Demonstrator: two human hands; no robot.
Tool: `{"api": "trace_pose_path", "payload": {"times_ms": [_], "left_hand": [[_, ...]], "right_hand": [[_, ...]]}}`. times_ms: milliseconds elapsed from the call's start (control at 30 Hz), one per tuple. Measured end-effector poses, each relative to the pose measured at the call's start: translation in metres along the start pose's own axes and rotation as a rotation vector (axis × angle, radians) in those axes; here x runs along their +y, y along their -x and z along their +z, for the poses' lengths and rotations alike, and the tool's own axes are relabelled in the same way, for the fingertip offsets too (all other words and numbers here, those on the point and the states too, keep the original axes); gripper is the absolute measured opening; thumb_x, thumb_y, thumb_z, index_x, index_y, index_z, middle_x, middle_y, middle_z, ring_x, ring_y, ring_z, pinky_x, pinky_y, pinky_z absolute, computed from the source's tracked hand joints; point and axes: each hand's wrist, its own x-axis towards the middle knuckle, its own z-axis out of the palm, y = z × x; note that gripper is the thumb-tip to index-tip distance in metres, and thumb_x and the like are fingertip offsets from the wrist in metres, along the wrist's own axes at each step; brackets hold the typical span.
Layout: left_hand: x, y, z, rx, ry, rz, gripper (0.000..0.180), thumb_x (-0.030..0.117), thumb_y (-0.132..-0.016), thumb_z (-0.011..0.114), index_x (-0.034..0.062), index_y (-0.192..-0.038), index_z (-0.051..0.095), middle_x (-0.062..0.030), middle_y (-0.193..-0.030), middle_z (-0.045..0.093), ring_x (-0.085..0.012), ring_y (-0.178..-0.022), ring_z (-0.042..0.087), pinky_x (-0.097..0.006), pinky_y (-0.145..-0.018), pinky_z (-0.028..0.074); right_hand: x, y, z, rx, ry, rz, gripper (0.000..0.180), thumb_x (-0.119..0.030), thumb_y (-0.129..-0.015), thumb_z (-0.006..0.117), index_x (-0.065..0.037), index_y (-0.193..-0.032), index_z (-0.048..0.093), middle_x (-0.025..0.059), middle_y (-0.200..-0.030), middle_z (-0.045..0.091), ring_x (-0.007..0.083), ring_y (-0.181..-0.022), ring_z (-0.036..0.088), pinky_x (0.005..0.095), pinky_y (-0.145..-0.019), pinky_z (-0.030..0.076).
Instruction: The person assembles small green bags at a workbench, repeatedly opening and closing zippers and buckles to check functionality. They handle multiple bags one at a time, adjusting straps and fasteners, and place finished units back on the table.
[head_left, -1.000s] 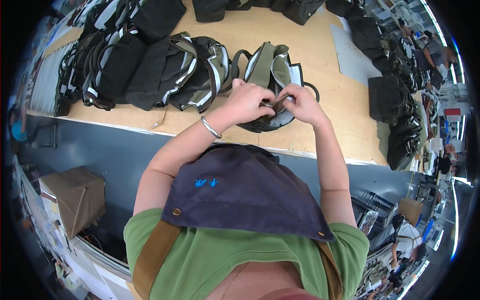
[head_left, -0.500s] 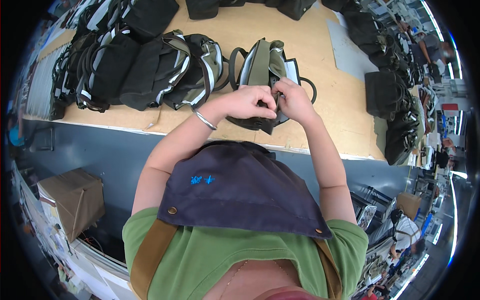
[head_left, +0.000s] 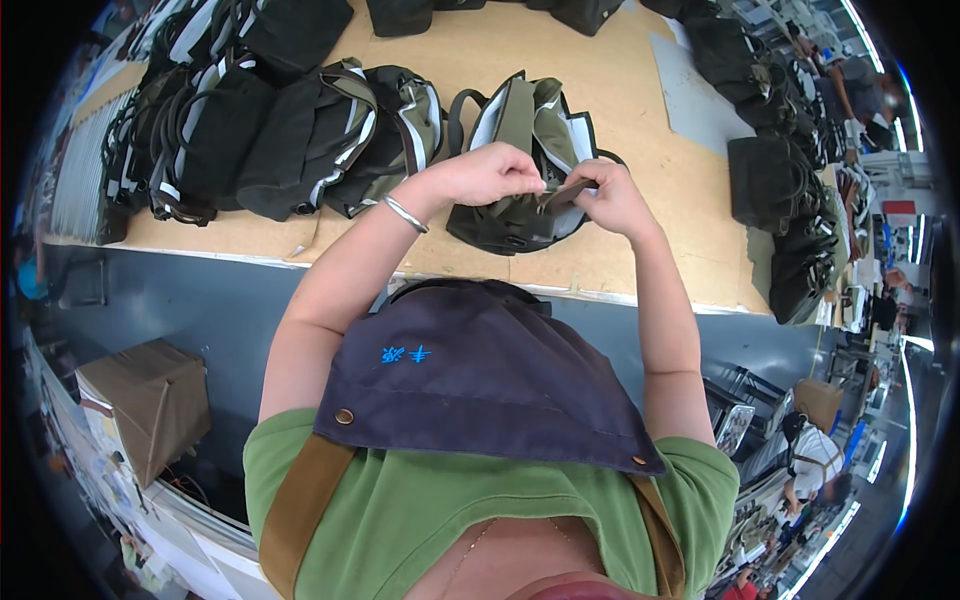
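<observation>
A dark handbag (head_left: 492, 228) with an olive lining and white edging stands open on the table in front of me. Its dark handle (head_left: 457, 120) loops out at the left. My right hand (head_left: 612, 202) pinches a brown strap (head_left: 570, 190) over the bag's mouth. Close by, my left hand (head_left: 490, 174) has thumb and fingers pressed together near the strap's end. Whatever lies between those left fingertips is too small to make out. The inside of the bag is partly covered by both hands.
Several dark bags (head_left: 270, 150) lie packed along the table's left side, and more black bags (head_left: 768, 185) line the right. A pale sheet (head_left: 690, 95) lies on the brown tabletop (head_left: 690, 240). A covered box (head_left: 150, 400) stands lower left. People (head_left: 810, 460) are at the far right.
My right hand has shifted right and now shows the brown strap drawn out from the bag. My left hand has moved slightly up and left. The bag's front flap no longer points down.
</observation>
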Motion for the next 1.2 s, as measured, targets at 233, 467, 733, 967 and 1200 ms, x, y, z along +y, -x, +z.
{"api": "trace_pose_path", "payload": {"times_ms": [233,467,733,967,1200], "left_hand": [[-0.003,0.008,-0.003,0.118,-0.013,0.111,0.020,0.020,-0.092,0.065,0.0008,-0.087,0.069,0.0048,-0.071,0.048,-0.0052,-0.067,0.044,-0.024,-0.060,0.037],[0.017,0.005,-0.006,0.211,0.146,0.142,0.019,0.017,-0.091,0.066,0.0046,-0.082,0.055,0.0060,-0.069,0.043,-0.0060,-0.067,0.042,-0.023,-0.064,0.036],[0.001,-0.019,0.005,0.580,-1.071,0.156,0.015,0.008,-0.072,0.065,0.0110,-0.085,0.057,-0.0084,-0.076,0.064,-0.0260,-0.072,0.062,-0.038,-0.073,0.039],[0.044,0.018,0.053,0.662,-0.957,0.391,0.027,0.006,-0.070,0.066,0.0087,-0.096,0.057,-0.0085,-0.089,0.059,-0.0298,-0.087,0.058,-0.042,-0.083,0.039],[-0.018,0.022,0.113,0.477,-0.893,0.061,0.023,0.020,-0.072,0.074,0.0088,-0.085,0.060,-0.0070,-0.083,0.060,-0.0268,-0.084,0.060,-0.039,-0.075,0.046]], "right_hand": [[-0.002,0.004,-0.003,-0.062,0.116,0.035,0.012,-0.009,-0.075,0.068,0.001,-0.082,0.066,0.0152,-0.075,0.061,0.0280,-0.072,0.060,0.0357,-0.065,0.046],[-0.009,0.004,-0.003,-0.019,0.136,0.021,0.016,-0.014,-0.077,0.071,0.000,-0.084,0.066,0.0159,-0.077,0.062,0.0312,-0.073,0.060,0.0385,-0.067,0.046],[-0.026,0.010,-0.006,-0.080,0.181,0.125,0.024,-0.022,-0.075,0.075,-0.002,-0.084,0.067,0.0161,-0.081,0.064,0.0325,-0.076,0.061,0.0387,-0.069,0.048],[-0.007,0.013,0.005,-0.009,0.346,0.229,0.019,-0.022,-0.079,0.070,-0.004,-0.086,0.067,0.0156,-0.078,0.067,0.0318,-0.077,0.065,0.0395,-0.068,0.050],[-0.008,-0.009,0.023,-0.024,-0.142,0.400,0.023,-0.021,-0.087,0.066,0.001,-0.091,0.063,0.0135,-0.073,0.065,0.0152,-0.073,0.069,0.0302,-0.062,0.051]]}}
